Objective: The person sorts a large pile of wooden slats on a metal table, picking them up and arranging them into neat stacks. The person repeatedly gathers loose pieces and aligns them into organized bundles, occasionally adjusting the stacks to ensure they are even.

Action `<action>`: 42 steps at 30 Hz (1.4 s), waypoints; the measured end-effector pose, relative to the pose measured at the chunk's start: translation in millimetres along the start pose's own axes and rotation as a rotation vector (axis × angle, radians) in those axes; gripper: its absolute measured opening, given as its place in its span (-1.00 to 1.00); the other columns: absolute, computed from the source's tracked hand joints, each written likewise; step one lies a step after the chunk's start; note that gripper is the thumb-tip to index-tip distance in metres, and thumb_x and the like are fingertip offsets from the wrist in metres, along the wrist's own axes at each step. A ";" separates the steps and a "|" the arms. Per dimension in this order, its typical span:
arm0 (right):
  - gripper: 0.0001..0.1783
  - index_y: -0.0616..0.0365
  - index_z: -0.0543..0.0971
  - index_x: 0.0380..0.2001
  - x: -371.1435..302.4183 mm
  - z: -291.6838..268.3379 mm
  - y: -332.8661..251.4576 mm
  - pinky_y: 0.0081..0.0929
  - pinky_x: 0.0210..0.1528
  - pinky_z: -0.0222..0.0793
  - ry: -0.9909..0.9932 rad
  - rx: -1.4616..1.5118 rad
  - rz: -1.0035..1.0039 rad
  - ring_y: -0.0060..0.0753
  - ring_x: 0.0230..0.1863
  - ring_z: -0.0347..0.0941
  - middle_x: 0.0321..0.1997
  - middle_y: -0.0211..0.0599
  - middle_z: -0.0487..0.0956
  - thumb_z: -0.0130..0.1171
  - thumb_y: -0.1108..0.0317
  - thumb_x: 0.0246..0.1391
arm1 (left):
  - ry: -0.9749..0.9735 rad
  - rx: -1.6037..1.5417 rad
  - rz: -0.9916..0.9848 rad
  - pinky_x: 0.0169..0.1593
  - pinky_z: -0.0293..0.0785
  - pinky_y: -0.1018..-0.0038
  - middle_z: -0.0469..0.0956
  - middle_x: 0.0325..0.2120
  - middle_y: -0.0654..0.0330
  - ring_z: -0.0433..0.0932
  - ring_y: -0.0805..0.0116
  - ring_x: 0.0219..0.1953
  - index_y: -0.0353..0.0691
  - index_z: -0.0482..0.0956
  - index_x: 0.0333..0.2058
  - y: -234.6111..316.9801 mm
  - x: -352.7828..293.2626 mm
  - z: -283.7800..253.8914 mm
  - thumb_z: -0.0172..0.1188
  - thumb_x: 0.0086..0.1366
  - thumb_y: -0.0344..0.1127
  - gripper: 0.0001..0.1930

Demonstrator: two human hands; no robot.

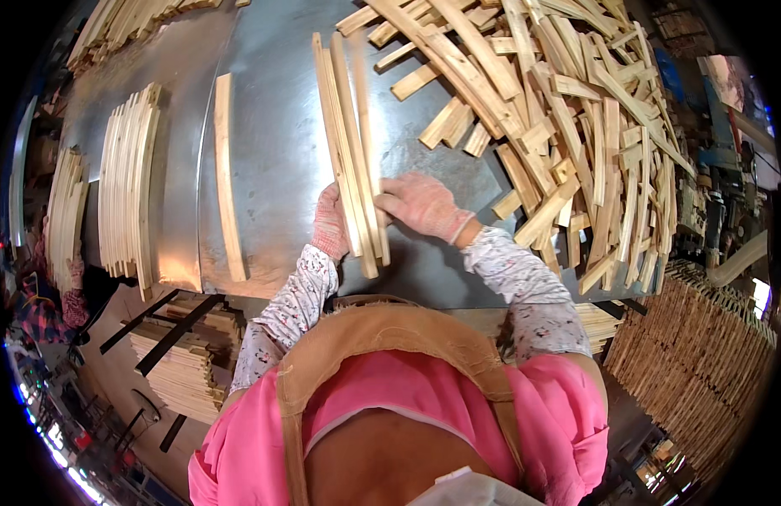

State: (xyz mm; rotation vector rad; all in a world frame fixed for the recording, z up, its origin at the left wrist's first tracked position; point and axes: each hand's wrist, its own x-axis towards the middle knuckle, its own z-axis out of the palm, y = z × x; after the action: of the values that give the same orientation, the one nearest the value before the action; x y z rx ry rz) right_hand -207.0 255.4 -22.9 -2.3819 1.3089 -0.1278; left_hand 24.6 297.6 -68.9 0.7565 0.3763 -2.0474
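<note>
Left hand (330, 223) is gripping wooden strips (343, 143) mid-frame, right hand (419, 205) is pinching the rightmost, seemingly gathering, uneven ends probably needing levelling.

Woodworking workshop; wooden strips (610, 148) lie heaped on a metal table (272, 143).

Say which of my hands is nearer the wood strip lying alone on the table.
Left. Your left hand is right of the strip, at the left edge of the bundle; your right hand is farther away, at the bundle's right edge.
</note>
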 end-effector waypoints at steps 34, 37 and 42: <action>-0.75 0.17 0.66 -0.14 195.4 31.5 37.4 0.10 0.06 0.59 0.257 -0.078 -0.137 0.27 -0.04 0.67 -0.17 0.24 0.69 0.01 0.40 0.30 | -0.376 -0.102 0.006 0.26 0.49 -0.29 0.48 0.26 -0.36 0.56 -0.35 0.21 -0.29 0.29 0.47 20.3 -33.4 -21.6 0.09 0.47 0.34 -0.11; -0.74 0.10 0.65 -0.11 225.0 47.0 -0.8 0.16 0.03 0.57 0.168 -0.017 0.065 0.29 -0.01 0.66 -0.11 0.20 0.71 0.05 0.24 0.33 | -0.478 -0.254 -0.087 0.27 0.49 -0.28 0.49 0.26 -0.32 0.55 -0.30 0.24 -0.23 0.28 0.48 7.5 -59.9 -0.8 0.16 0.41 0.39 -0.07; -0.39 -0.05 0.58 0.25 219.4 -77.4 101.2 -0.05 0.26 0.50 0.395 -0.510 0.205 0.04 0.13 0.61 0.11 -0.03 0.68 0.26 0.03 0.15 | -0.252 0.259 0.106 0.28 0.54 -0.11 0.54 0.22 -0.13 0.56 -0.13 0.25 -0.27 0.25 0.48 35.5 -92.4 -49.0 0.34 0.33 0.23 -0.05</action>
State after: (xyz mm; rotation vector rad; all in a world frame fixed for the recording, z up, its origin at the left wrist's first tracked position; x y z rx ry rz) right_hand -186.5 2.6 -19.0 -2.7069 1.9588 -0.2372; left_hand 110.5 363.4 -46.5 0.6445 -0.0716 -2.0817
